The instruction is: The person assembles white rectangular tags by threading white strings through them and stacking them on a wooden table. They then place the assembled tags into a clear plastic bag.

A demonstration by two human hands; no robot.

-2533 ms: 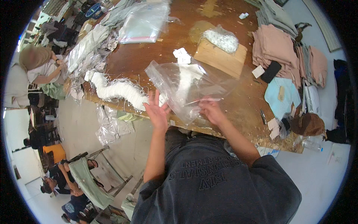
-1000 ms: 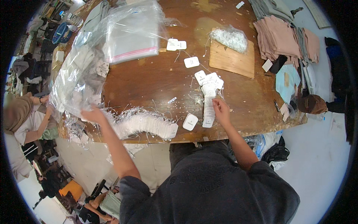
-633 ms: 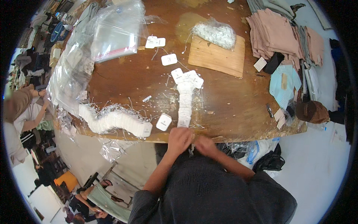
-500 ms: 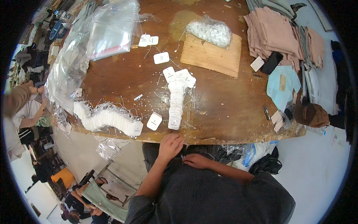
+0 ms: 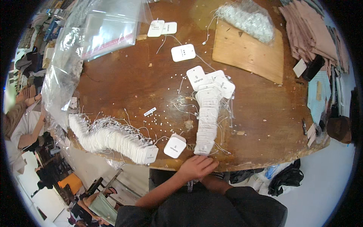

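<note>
My left hand (image 5: 196,167) is at the table's front edge, its fingers bent together beside the near end of a row of overlapping white hang tags (image 5: 207,123). Its palm side and thumb are hidden, so I cannot make out what it holds. My right forearm (image 5: 216,184) reaches in behind the left hand, which covers the right hand's fingers. Just left of them lies a small stack of white tags (image 5: 175,146). Farther left, a long curved row of tags (image 5: 113,138) has many loose white strings.
A clear plastic sheet (image 5: 62,64) and clear bags (image 5: 109,32) lie at the back left. A wooden board (image 5: 245,56) sits under a bag of white strings (image 5: 247,22). Folded pink garments (image 5: 310,28) are at the right. White beads (image 5: 155,121) are scattered mid-table. A person (image 5: 28,121) sits at the far left.
My view has shifted closer to the table. My left hand has moved right, over the right hand, which showed beside it before and is now hidden.
</note>
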